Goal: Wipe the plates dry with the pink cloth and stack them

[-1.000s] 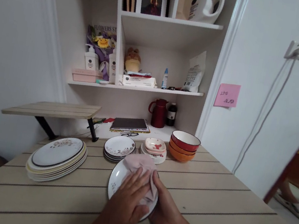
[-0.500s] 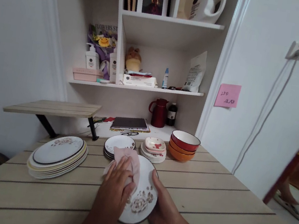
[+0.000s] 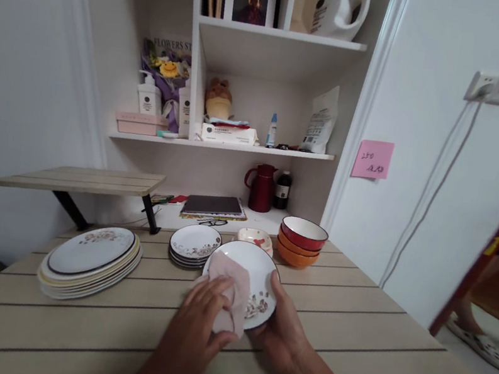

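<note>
Over the surface (image 3: 350,331), my right grip (image 3: 286,328) clasping the floral plate (image 3: 262,269), my left grip (image 3: 203,316), curled on pink cloth (image 3: 235,274), should press evenly.

The pink cloth (image 3: 237,284), over the middle and right of the white plate (image 3: 259,268) a second ago, now lies leftward under the left hand (image 3: 201,316), uncovering brown flowers. The plate has shifted forward, hiding more of the small dishes (image 3: 250,235).
</note>
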The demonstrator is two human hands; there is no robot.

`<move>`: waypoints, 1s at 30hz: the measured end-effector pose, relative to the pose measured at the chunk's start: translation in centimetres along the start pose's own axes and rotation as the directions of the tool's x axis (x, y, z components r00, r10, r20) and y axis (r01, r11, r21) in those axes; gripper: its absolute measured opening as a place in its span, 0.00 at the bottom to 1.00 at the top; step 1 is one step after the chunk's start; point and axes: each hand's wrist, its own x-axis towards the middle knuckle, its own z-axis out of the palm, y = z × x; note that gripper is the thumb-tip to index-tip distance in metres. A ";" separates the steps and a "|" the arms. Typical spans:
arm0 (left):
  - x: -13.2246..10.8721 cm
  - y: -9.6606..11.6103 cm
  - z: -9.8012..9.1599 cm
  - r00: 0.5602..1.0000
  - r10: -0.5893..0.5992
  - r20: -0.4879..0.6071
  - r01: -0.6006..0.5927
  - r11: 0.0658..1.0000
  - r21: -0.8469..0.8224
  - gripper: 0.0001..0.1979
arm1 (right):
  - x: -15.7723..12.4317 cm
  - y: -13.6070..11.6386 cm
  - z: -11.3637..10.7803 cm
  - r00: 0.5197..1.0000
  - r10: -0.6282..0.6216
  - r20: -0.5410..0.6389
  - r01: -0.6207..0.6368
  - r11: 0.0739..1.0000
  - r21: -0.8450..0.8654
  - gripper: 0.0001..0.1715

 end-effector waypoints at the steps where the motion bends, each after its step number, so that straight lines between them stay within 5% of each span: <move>1: -0.2 -0.5 0.0 1.000 0.001 -0.025 -0.001 1.000 0.023 0.22 | -0.1 0.2 0.1 1.000 0.006 -0.009 -0.006 1.000 -0.001 0.32; 3: -0.5 -1.3 0.0 0.999 0.019 -0.042 -0.016 0.998 0.062 0.40 | -0.3 0.7 0.2 0.999 0.023 -0.023 -0.023 1.000 -0.017 0.31; 5: -0.7 -1.4 -0.2 1.000 0.014 -0.023 -0.012 0.996 0.089 0.47 | -0.4 1.3 0.2 0.999 0.040 -0.030 -0.041 0.997 -0.058 0.32; 9: -0.6 -0.4 -0.7 0.999 -0.036 0.024 0.033 0.993 0.113 0.38 | -0.6 2.2 -0.1 0.997 0.075 -0.008 -0.076 0.986 -0.149 0.35; 20: -0.2 0.1 0.7 1.000 0.005 0.018 -0.009 0.984 0.179 0.39 | -0.8 5.0 -0.7 0.960 0.186 0.208 -0.142 0.968 -0.208 0.34; 30: 0.3 1.4 -0.4 0.970 0.084 0.228 -0.111 0.988 0.108 0.38 | -0.4 3.1 -0.5 0.970 0.202 0.134 -0.183 0.973 -0.144 0.37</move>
